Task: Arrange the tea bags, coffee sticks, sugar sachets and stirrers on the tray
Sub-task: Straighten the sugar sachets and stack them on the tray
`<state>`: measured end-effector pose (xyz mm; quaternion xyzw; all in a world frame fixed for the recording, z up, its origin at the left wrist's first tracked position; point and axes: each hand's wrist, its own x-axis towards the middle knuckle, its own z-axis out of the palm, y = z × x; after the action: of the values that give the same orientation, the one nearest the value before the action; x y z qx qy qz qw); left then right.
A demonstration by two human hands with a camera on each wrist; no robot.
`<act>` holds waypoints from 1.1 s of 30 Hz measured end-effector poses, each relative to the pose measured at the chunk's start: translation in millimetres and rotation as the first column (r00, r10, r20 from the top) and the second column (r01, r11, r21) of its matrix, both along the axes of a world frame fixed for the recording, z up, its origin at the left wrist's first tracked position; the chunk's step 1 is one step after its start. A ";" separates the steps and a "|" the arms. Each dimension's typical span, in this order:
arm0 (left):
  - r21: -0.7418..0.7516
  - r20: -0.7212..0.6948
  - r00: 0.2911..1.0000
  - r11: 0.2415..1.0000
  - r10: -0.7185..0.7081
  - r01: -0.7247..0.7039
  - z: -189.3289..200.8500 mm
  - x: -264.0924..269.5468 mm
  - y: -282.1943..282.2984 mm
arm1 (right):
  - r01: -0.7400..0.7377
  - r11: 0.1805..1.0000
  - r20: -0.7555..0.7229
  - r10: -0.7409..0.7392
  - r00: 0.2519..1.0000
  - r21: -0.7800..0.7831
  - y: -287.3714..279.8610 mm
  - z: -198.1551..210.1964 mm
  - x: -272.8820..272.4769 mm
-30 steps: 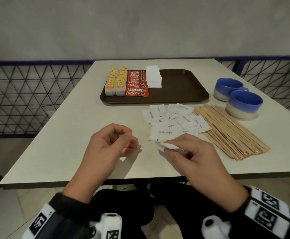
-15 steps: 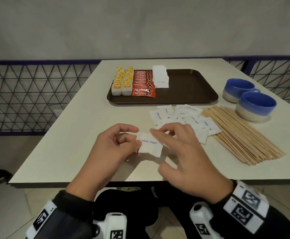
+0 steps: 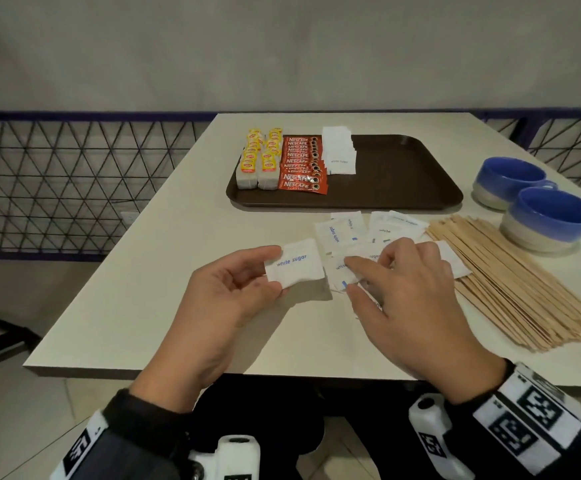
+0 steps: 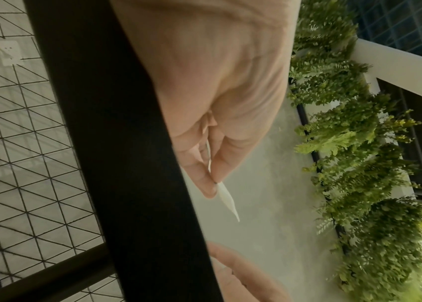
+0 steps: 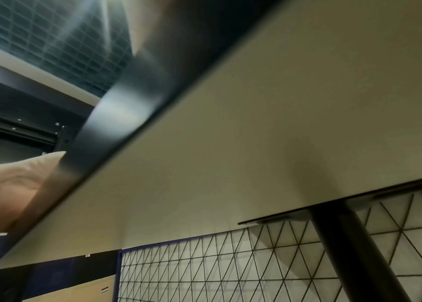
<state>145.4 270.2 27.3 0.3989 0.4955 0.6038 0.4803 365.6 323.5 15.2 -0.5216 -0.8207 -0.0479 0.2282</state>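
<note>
Head view: left hand (image 3: pixel 233 289) pinches a white sugar sachet (image 3: pixel 294 260) between thumb and fingers just above the table (image 3: pixel 164 258), while the right hand (image 3: pixel 400 292) rests with curled fingers on the loose sachets (image 3: pixel 351 233) near the wooden stirrers (image 3: pixel 524 289); the brown tray (image 3: pixel 403 174) carries tea bags (image 3: pixel 258 161), coffee sticks (image 3: pixel 301 164) and stacked sachets (image 3: pixel 338 150), with two blue cups (image 3: pixel 531 199) to its right. Left wrist view shows the sachet edge-on between fingertips (image 4: pixel 211 183). Right wrist view looks up beneath the table, so I cannot tell that hand's grip.
</note>
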 end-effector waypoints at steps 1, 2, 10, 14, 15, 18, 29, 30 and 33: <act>-0.003 -0.012 1.000 1.000 -0.002 0.002 -0.6 0.2 0.3 | -0.002 1.000 -0.008 0.002 1.000 0.007 -0.2 -0.8 0.0; -0.003 -0.026 1.000 1.000 -0.003 0.003 -0.9 0.6 0.6 | -0.004 1.000 -0.023 0.005 1.000 0.014 -0.7 -1.4 0.0; 0.019 -0.113 0.994 1.000 -0.010 0.012 -3.2 2.0 -1.7 | 0.055 0.997 -0.043 -0.057 0.997 -0.056 -2.6 -0.5 0.7; 0.018 -0.153 0.988 1.000 -0.017 0.020 -2.4 2.8 -3.7 | 0.044 0.996 -0.070 -0.050 0.996 -0.081 -4.3 2.0 0.3; 0.017 -0.150 0.989 1.000 -0.016 0.018 -2.6 2.4 -3.9 | 0.036 0.996 -0.080 -0.043 0.996 -0.084 -4.9 3.0 0.1; 0.016 -0.123 0.992 1.000 -0.011 0.013 -3.3 1.4 -2.5 | 0.022 0.991 -0.072 -0.031 0.997 -0.129 -5.9 4.6 -0.6; 0.040 -0.169 0.986 0.999 -0.001 0.008 -1.2 4.8 -4.7 | -0.113 0.971 -0.231 0.064 0.971 -0.209 -5.1 4.4 4.6; 0.037 -0.182 0.983 0.999 -0.001 0.008 -1.1 5.1 -4.6 | -0.153 0.965 -0.281 0.089 0.956 -0.212 -5.4 4.4 5.5; 0.036 -0.218 0.976 0.999 0.004 0.004 -1.6 5.9 -4.2 | -0.296 0.944 -0.516 0.183 0.836 -0.144 -6.9 4.5 9.9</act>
<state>151.3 266.0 25.8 0.4714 0.5341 0.5653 0.4160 375.5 316.5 19.8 -0.4306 -0.7936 0.2070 0.3768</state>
